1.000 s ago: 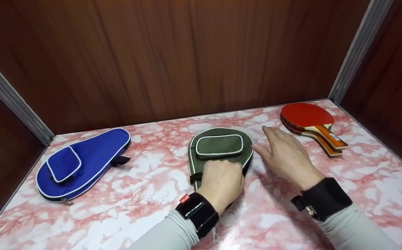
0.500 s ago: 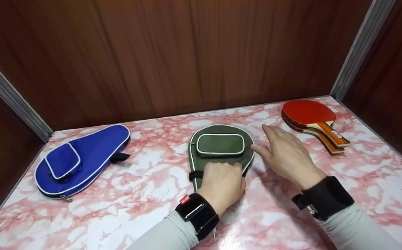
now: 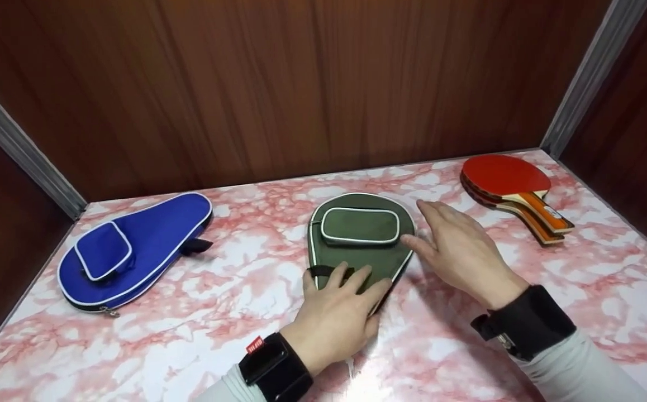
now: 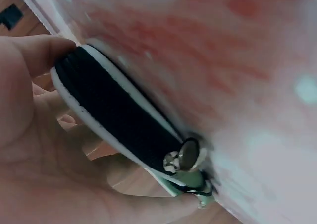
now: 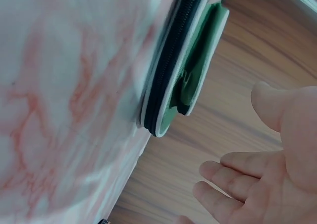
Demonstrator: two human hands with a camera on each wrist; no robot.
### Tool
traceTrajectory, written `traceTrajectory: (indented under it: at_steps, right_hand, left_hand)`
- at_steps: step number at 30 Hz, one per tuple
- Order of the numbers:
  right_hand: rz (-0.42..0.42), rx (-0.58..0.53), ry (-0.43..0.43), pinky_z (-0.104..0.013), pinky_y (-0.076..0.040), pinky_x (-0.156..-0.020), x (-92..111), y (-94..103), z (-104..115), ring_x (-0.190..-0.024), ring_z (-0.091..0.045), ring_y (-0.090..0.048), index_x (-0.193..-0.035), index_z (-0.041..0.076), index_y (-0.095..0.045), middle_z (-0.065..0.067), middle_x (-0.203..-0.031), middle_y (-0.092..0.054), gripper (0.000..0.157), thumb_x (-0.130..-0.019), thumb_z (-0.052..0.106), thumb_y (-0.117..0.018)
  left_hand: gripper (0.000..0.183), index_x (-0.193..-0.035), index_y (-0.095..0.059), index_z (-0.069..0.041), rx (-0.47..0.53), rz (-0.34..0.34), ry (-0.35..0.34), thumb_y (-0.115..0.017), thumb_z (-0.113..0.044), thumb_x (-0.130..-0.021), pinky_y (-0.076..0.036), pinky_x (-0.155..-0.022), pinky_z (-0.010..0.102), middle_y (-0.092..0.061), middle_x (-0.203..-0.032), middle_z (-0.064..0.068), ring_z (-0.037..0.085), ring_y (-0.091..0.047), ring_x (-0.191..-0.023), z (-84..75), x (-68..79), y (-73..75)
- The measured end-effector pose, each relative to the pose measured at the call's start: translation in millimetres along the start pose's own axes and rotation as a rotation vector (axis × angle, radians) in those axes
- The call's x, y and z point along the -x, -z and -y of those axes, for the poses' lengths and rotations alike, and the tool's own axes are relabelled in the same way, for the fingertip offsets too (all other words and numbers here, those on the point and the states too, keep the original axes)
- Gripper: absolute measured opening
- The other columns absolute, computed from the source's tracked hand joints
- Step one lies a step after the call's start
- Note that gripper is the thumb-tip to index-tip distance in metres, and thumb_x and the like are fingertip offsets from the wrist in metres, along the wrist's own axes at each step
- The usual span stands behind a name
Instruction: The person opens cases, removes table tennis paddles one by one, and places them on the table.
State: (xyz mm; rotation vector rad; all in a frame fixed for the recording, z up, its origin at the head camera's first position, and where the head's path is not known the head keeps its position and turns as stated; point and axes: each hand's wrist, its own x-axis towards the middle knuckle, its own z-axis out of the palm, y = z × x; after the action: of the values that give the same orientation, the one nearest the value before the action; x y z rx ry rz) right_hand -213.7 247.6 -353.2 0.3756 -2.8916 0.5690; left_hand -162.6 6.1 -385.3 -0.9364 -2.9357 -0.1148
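Note:
A green table tennis bat case (image 3: 351, 254) lies flat, its white-edged pocket (image 3: 360, 225) facing up and its narrow end toward me. Over that narrow end my left hand (image 3: 334, 321) rests with spread fingers. In the left wrist view the fingers and thumb lie about the case's dark zipped edge (image 4: 119, 112), and a metal zip pull (image 4: 188, 154) sits near the thumb. Close to the case's right side hovers my right hand (image 3: 463, 254), fingers extended and holding nothing. The right wrist view shows the case's side zip (image 5: 171, 60) apart from that hand (image 5: 262, 184).
At the left lies a blue bat case (image 3: 150, 245) with a black strap (image 3: 196, 245). Two stacked table tennis bats, the upper one red (image 3: 505, 174), are at the back right. Brown wood-look panels (image 3: 301, 89) wall the pink marbled tabletop (image 3: 234, 312).
My left hand was a fist on the green case; its fingers have spread out, and the hand has shifted left and nearer to me. The right hand stays beside the case. The view tilts slightly.

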Motion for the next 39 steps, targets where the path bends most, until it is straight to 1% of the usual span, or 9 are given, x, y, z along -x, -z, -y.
traceTrajectory:
  at_steps: [2, 5, 8, 11, 18, 21, 27, 33, 39]
  right_hand:
    - [-0.002, 0.0, -0.005, -0.07, -0.022, -0.127, 1, 0.9, -2, -0.156, -0.053, -0.037, -0.167, -0.004, -0.039, -0.034, -0.167, -0.042, 0.081, -0.109, 0.044, -0.068]
    - [-0.016, 0.004, 0.001, -0.07, -0.022, -0.127, 2, 2.1, -5, -0.156, -0.053, -0.037, -0.167, -0.004, -0.039, -0.034, -0.166, -0.043, 0.08, -0.109, 0.044, -0.068]
    - [-0.011, 0.004, -0.001, -0.07, -0.022, -0.127, 3, 2.6, -7, -0.156, -0.053, -0.037, -0.167, -0.004, -0.039, -0.035, -0.166, -0.043, 0.081, -0.109, 0.044, -0.068]
    - [0.013, -0.008, -0.018, -0.07, -0.019, -0.127, 3, 3.2, -7, -0.157, -0.053, -0.035, -0.168, -0.003, -0.038, -0.035, -0.167, -0.041, 0.082, -0.109, 0.045, -0.068]
    - [0.047, -0.021, -0.039, -0.07, -0.017, -0.128, 3, 5.9, -4, -0.159, -0.053, -0.031, -0.17, -0.001, -0.034, -0.034, -0.17, -0.037, 0.083, -0.11, 0.048, -0.065]
    - [0.058, -0.017, -0.04, -0.07, -0.016, -0.128, 2, 6.5, -3, -0.159, -0.053, -0.03, -0.171, -0.001, -0.033, -0.034, -0.17, -0.036, 0.084, -0.11, 0.048, -0.065]
    - [0.055, -0.01, -0.022, -0.071, -0.017, -0.128, 1, 6.1, -1, -0.159, -0.053, -0.03, -0.17, -0.002, -0.033, -0.033, -0.17, -0.037, 0.084, -0.11, 0.048, -0.065]
    - [0.06, -0.007, -0.021, -0.071, -0.017, -0.128, 2, 5.7, -2, -0.159, -0.053, -0.029, -0.17, -0.002, -0.033, -0.034, -0.17, -0.036, 0.085, -0.11, 0.049, -0.064]
    - [0.067, -0.006, -0.027, -0.071, -0.016, -0.128, 3, 5.6, -2, -0.159, -0.053, -0.029, -0.171, -0.001, -0.032, -0.034, -0.171, -0.034, 0.086, -0.11, 0.05, -0.064]
  left_hand:
    - [0.058, -0.166, -0.05, -0.039, 0.044, 0.072, 0.032, -0.062, -0.043, -0.109, -0.037, -0.106, 0.086, -0.045, -0.172, 0.002, 0.045, -0.041, -0.157, 1.1, -4.2, 3.2]
    - [0.06, -0.167, -0.048, -0.04, 0.065, 0.131, 0.063, -0.062, -0.043, -0.109, -0.037, -0.107, 0.086, -0.041, -0.175, 0.001, 0.051, -0.037, -0.158, 1.6, -11.4, 8.7]
    - [0.06, -0.167, -0.049, -0.039, 0.056, 0.119, 0.088, -0.063, -0.04, -0.109, -0.038, -0.108, 0.084, -0.042, -0.175, 0.005, 0.057, -0.037, -0.155, 4.6, -18.7, 10.6]
    - [0.06, -0.167, -0.049, -0.036, 0.077, 0.1, 0.127, -0.062, -0.037, -0.109, -0.036, -0.11, 0.084, -0.042, -0.174, 0.01, 0.064, -0.035, -0.152, 13.2, -24.3, 9.4]
    - [0.064, -0.172, -0.04, -0.035, 0.155, 0.142, 0.274, -0.058, -0.036, -0.111, -0.021, -0.116, 0.086, -0.028, -0.179, 0.016, 0.068, -0.02, -0.156, 49.0, -32.3, 10.0]
    - [0.063, -0.173, -0.039, -0.035, 0.157, 0.133, 0.33, -0.056, -0.037, -0.112, -0.02, -0.116, 0.087, -0.028, -0.179, 0.017, 0.069, -0.019, -0.156, 66.2, -31.9, 11.0]
    - [0.064, -0.172, -0.041, -0.032, 0.16, 0.118, 0.413, -0.055, -0.031, -0.11, -0.025, -0.113, 0.088, -0.03, -0.178, 0.021, 0.071, -0.021, -0.154, 94.0, -27.6, 11.5]
    - [0.064, -0.172, -0.041, -0.03, 0.159, 0.104, 0.462, -0.054, -0.031, -0.109, -0.023, -0.112, 0.09, -0.031, -0.177, 0.023, 0.072, -0.021, -0.153, 111.6, -22.0, 12.2]
    - [0.063, -0.171, -0.041, -0.028, 0.164, 0.099, 0.479, -0.055, -0.029, -0.11, -0.023, -0.113, 0.09, -0.032, -0.176, 0.025, 0.073, -0.021, -0.153, 124.1, -13.1, 13.5]
